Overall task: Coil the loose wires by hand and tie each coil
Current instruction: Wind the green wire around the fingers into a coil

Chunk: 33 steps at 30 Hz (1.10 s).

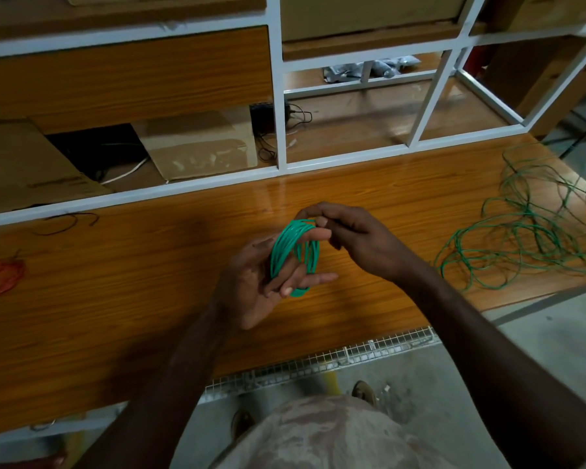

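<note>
A green wire coil (286, 253) is wound around the spread fingers of my left hand (251, 286), which holds it above the wooden table (115, 282). My right hand (349, 235) pinches the wire at the top of the coil with thumb and fingertips. A tangled heap of loose green wire (528, 231) lies on the table at the right. A red wire bundle (0, 277) lies at the table's left edge. A short black wire (68, 221) lies near the back left.
A white metal shelf frame (279, 96) with wooden panels stands behind the table, holding cardboard boxes (200, 143) and black cables (295, 115). A white wire mesh tray (318, 363) hangs under the table's front edge. Concrete floor lies to the right.
</note>
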{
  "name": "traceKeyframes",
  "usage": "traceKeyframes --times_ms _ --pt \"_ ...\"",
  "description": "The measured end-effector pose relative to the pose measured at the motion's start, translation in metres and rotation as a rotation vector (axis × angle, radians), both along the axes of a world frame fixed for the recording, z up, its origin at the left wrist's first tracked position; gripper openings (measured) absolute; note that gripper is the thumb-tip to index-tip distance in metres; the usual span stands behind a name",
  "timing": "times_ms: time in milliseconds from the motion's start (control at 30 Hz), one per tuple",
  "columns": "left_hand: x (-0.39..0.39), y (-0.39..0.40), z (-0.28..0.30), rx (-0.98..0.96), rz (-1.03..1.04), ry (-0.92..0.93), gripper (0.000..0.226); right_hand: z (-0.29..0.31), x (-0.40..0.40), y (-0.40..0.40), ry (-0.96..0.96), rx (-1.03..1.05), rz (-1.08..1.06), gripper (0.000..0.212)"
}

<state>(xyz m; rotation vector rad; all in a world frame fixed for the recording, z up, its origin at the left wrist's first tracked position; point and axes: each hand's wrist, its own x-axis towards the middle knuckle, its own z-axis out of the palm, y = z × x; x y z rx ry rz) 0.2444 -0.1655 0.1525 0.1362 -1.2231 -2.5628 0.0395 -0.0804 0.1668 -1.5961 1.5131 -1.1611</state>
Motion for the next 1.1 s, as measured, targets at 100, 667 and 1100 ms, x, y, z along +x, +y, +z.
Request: traceKeyframes --times_ms 100,667,1100 --pt "0.003 -0.004 -0.001 0.061 -0.006 0.023 0.057 -0.007 0.005 0.002 -0.065 -0.041 -0.022 0.030" --pt "-0.011 -0.010 0.003 0.209 0.174 -0.149 0.041 -0.006 0.006 0.011 -0.470 0.177 -0.053 0.028" --pt "-0.032 -0.014 0.014 0.210 0.302 -0.282 0.037 -0.005 -0.005 0.001 0.071 0.088 -0.058 0.058"
